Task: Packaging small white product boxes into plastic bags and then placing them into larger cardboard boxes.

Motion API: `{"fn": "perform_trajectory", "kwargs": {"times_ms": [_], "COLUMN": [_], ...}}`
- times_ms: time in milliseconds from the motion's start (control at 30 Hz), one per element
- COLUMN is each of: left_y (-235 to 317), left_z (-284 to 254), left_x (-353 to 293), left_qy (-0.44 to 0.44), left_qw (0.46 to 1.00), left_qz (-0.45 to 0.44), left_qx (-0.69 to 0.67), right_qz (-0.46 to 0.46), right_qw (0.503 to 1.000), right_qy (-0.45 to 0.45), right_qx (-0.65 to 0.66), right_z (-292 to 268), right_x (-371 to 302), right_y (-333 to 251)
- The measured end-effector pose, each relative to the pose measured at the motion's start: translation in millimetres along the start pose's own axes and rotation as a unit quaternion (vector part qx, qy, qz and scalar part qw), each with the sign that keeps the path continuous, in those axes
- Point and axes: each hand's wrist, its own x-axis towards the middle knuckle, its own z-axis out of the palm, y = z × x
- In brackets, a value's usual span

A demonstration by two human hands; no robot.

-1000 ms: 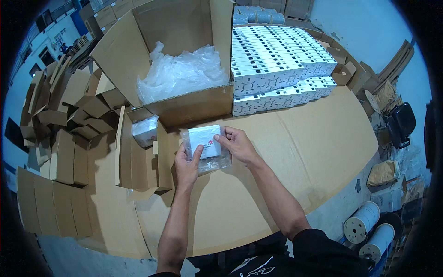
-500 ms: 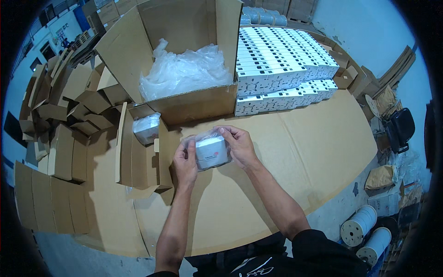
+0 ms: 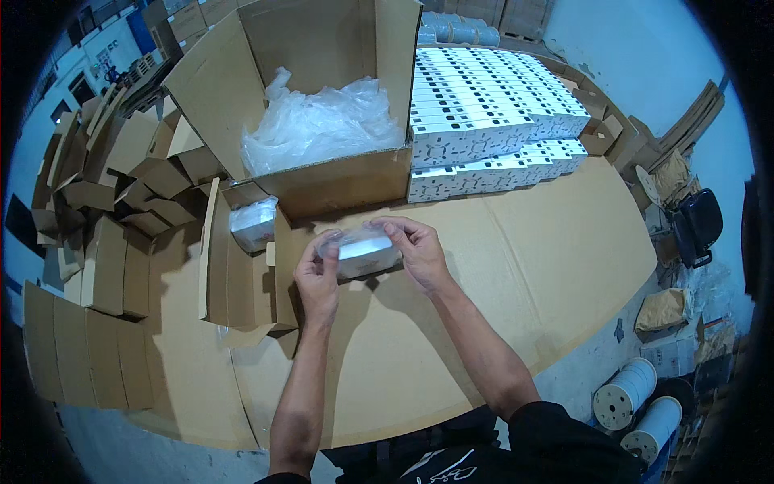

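A small white box in a clear plastic bag [image 3: 368,256] is held just above the cardboard-covered table, between my two hands. My left hand [image 3: 318,276] pinches its left end, thumb on the near side. At the upper right corner, my right hand [image 3: 418,252] grips the plastic with thumb and fingers. To the left stands an open narrow carton [image 3: 239,278], with another plastic-wrapped white box [image 3: 254,224] at its far end. Behind my hands is a large open carton [image 3: 347,184] holding a heap of clear plastic bags [image 3: 322,125].
White printed boxes [image 3: 476,141] are stacked in rows at the back right. Several empty brown cartons [image 3: 121,262] crowd the left side. Cable spools [image 3: 627,393] lie on the floor at the lower right, and a black chair [image 3: 698,226] stands beyond the table's right edge.
The wrapped box has tipped, so its printed broad face, facing up before, now looks foreshortened. Both hands keep hold of it, the left shifted slightly leftward.
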Motion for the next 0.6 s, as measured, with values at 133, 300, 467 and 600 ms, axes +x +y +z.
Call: {"fn": "perform_trajectory", "kwargs": {"times_ms": [133, 300, 467, 600], "left_y": [-1.1, -9.6, -18.0, -20.4], "left_z": [0.2, -7.0, -9.7, -3.4], "left_x": [-2.7, -1.8, -1.7, -0.9], "left_qy": [-0.032, -0.067, -0.057, 0.005], "left_qw": [0.999, 0.996, 0.997, 0.997], "left_qz": [-0.029, -0.049, -0.05, -0.068], "left_qx": [-0.01, 0.03, 0.016, -0.042], "right_qz": [-0.007, 0.032, 0.033, 0.001], "right_qw": [0.999, 0.987, 0.989, 0.992], "right_qy": [-0.032, -0.119, -0.089, -0.062], "right_qx": [-0.014, -0.107, -0.109, -0.112], "right_z": [3.9, -21.6, -24.6, -20.3], "right_x": [-6.0, -1.3, -0.6, 0.9], "right_y": [-18.1, -11.5, -9.2, 2.7]}}
